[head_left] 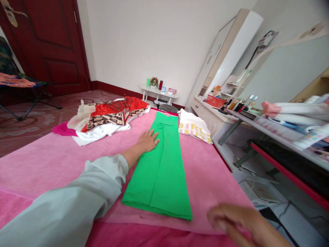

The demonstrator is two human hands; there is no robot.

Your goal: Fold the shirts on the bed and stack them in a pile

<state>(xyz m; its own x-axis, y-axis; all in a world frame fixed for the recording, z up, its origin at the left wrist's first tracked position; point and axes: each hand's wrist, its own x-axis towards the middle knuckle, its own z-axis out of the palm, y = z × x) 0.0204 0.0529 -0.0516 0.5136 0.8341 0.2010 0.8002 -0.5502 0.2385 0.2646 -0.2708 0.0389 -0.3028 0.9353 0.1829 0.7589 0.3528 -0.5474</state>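
A pair of bright green trousers lies folded lengthwise on the pink bedspread, waistband at the far end. My left hand rests flat on the trousers' left edge near the top, fingers stretched out. My right hand hovers blurred at the near right corner of the bed, just right of the trouser hems, fingers curled loosely; nothing shows in it.
A heap of red, brown and white clothes lies at the bed's far left. A white printed shirt sits at the far right. A cluttered desk and a white dresser stand right; folding chair left.
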